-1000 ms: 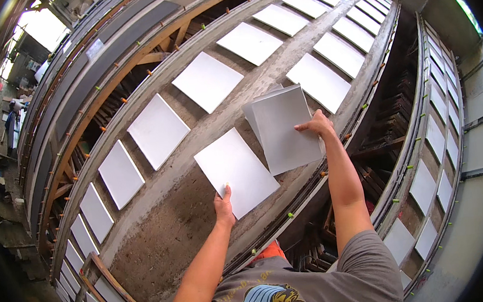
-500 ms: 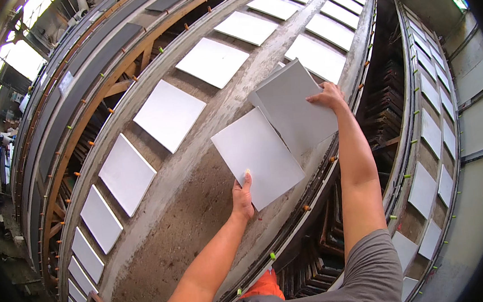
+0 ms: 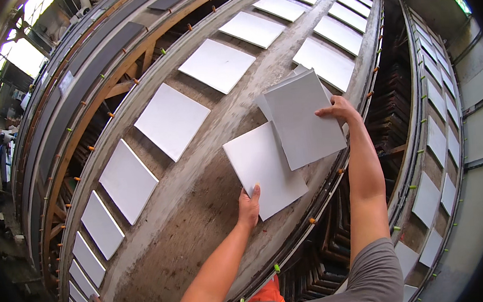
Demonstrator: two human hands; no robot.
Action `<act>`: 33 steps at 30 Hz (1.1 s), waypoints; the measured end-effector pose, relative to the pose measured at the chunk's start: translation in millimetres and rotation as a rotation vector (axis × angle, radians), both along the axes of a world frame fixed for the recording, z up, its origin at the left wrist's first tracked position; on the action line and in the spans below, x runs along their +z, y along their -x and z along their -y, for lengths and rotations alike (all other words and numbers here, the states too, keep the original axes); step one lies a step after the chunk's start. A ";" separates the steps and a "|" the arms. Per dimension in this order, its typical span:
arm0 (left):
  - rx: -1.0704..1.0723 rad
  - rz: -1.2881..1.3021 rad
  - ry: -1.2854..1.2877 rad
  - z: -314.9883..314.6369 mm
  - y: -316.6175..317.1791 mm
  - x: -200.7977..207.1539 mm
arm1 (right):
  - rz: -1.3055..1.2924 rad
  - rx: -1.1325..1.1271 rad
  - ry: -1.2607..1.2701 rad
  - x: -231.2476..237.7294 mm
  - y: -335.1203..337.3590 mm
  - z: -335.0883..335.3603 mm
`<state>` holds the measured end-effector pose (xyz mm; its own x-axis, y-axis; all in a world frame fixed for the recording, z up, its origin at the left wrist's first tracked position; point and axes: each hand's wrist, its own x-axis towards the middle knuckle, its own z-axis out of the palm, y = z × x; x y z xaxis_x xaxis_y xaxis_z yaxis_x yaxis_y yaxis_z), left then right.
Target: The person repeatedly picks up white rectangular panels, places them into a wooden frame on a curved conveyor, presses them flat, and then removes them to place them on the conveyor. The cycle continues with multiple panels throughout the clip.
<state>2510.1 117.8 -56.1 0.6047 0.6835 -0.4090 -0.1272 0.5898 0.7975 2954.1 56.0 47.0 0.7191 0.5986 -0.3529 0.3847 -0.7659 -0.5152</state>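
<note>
Over the long grey-brown bench with a rough, stained top (image 3: 164, 249), the hands are apart, each clamped on thin sheet goods. The left hand (image 3: 249, 206) pinches a flat white rectangular panel (image 3: 261, 166) at its lower left edge, thumb on top, the fingers hidden beneath. The right hand (image 3: 340, 111) grips a flat pale-grey rectangular panel (image 3: 305, 120) by its right edge, held above the bench's near side and overlapping the white one; whether the two touch, I cannot tell. A fanned-out pale panel (image 3: 262, 105) shows behind it, perhaps in the same grip. White rectangular panels (image 3: 173, 121) lie spaced along the bench's far side, others (image 3: 325, 62) further up its near side. Each grip sits at one edge, so a panel could tip or twist if the thumb pressure eased. Loosely fanned, the rear panel might slide out and chip a corner on the bench. Drifting past the bench's near edge, a panel could knock a small orange peg (image 3: 313, 221) or drop into the dark gap beside it.
</note>
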 end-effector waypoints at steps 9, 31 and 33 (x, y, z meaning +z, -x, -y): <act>0.141 -0.051 0.090 -2.3 22.9 32.7 | -0.258 -0.060 -0.482 86.3 86.6 10.3; 0.373 0.314 -0.003 38.7 529.9 100.3 | -1.067 0.566 -0.498 62.9 699.2 -54.7; 0.425 0.343 -0.025 42.3 595.1 80.3 | -1.122 0.607 -0.486 61.9 758.9 -53.2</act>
